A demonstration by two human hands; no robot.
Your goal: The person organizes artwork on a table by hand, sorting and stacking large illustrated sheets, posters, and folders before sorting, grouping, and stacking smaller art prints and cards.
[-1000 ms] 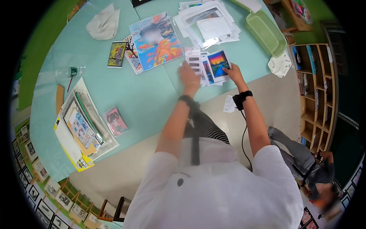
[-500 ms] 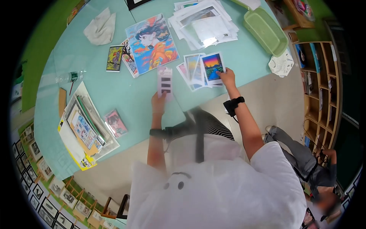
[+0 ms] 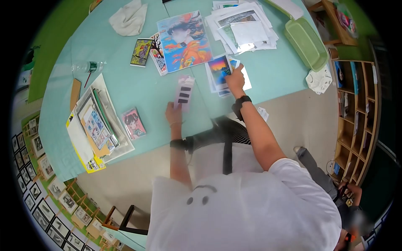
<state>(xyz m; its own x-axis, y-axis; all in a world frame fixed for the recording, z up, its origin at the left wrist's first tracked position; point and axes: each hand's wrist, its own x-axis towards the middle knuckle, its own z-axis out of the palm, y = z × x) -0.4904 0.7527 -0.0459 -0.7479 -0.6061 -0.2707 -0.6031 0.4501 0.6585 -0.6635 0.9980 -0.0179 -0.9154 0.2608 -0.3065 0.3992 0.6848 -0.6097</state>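
My left hand (image 3: pixel 173 115) is closed on the lower end of a pale pink strip (image 3: pixel 184 85) with several dark rectangles on it, held over the table. My right hand (image 3: pixel 235 80) pinches the right edge of a sunset landscape picture card (image 3: pixel 218 67) with a white border. Under and beside that card lie other picture cards (image 3: pixel 246 80), mostly hidden by it and my hand. A large colourful illustration (image 3: pixel 190 50) of a dark-haired figure with orange fish lies just beyond, overlapping a tree picture (image 3: pixel 157 56).
On the glass-topped table (image 3: pixel 113 88) are a framed small picture (image 3: pixel 141 52), a white cloth (image 3: pixel 128 19), a bottle (image 3: pixel 86 67), a stack of papers (image 3: pixel 98 129), a pink picture box (image 3: pixel 134 124), loose prints (image 3: pixel 245 31) and a green basket (image 3: pixel 307 46). Another person (image 3: pixel 331 180) is at right.
My right hand has drawn the sunset card leftward over the other cards, closer to the pink strip. My left hand still holds the strip. The camera view has shifted.
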